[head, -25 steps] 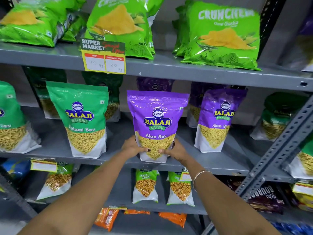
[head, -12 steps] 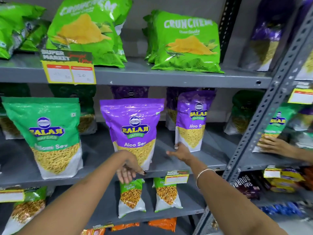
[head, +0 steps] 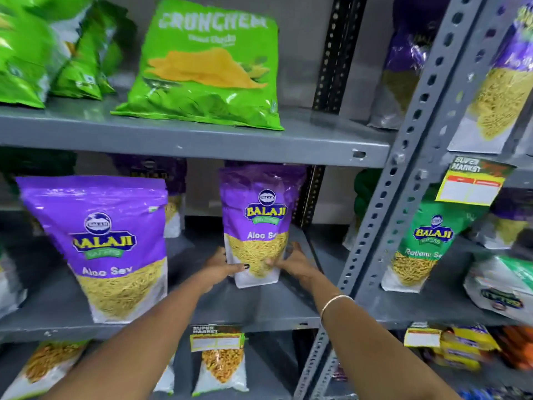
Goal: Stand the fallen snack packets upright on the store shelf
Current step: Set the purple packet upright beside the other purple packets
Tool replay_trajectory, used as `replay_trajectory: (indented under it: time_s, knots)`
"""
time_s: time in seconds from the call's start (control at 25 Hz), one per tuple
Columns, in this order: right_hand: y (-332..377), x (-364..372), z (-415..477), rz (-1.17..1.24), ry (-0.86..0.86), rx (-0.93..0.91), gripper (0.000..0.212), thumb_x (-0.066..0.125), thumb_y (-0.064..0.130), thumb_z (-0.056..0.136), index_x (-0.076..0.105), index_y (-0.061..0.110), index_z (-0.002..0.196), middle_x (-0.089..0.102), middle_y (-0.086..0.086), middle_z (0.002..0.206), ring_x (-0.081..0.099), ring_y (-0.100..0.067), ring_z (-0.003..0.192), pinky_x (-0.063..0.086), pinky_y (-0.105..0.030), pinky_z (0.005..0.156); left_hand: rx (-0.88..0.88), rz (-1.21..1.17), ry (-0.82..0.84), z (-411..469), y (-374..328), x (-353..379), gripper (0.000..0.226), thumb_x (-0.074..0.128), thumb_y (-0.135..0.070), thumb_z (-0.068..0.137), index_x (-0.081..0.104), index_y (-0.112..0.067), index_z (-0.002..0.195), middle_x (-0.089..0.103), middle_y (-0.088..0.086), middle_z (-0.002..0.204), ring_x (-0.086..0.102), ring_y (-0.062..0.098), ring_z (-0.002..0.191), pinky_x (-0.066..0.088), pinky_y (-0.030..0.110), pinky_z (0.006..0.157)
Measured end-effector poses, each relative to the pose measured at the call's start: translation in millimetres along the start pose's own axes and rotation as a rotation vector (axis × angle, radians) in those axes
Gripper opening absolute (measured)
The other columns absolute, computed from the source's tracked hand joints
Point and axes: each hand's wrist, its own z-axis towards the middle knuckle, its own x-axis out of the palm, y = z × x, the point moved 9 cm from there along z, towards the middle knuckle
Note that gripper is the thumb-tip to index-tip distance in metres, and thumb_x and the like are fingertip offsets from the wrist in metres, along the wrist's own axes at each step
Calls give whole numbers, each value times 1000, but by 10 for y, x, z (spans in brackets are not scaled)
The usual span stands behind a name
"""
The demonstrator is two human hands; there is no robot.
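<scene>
Two hands held a purple snack packet on the middle shelf.

The left hand (head: 223, 267) and the right hand (head: 291, 262) were closed on the low sides of the purple packet (head: 255, 223), one on each side. The packet stood tall, its long side going up, a bit deep on the gray shelf (head: 259, 301). A bigger purple packet (head: 106, 249) stood well apart on the left. A gray post (head: 403, 174) stood near on the right and might get in the way. A green chip bag (head: 207, 67) sat on the shelf above.
</scene>
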Motion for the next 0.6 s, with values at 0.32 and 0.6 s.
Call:
replay_trajectory:
  time_s: [0.32,0.6]
  knots:
    - [-115,-58,-139,-14,53,-89,51,86,10,57,48,20,89,63,-13,114,60,-27,107,48,-50,99,-84,34,-167,-328,61,1,41,78,-15,68,55,-1,98,67,14,107,63,27,97,49,33,69]
    - [-101,-102,-587,23,54,-86,42,81,1,65,52,14,93,62,-9,109,58,-24,103,51,-44,94,-87,154,-164,-718,-4,42,28,75,-20,73,47,-23,73,65,16,115,58,21,97,44,33,77]
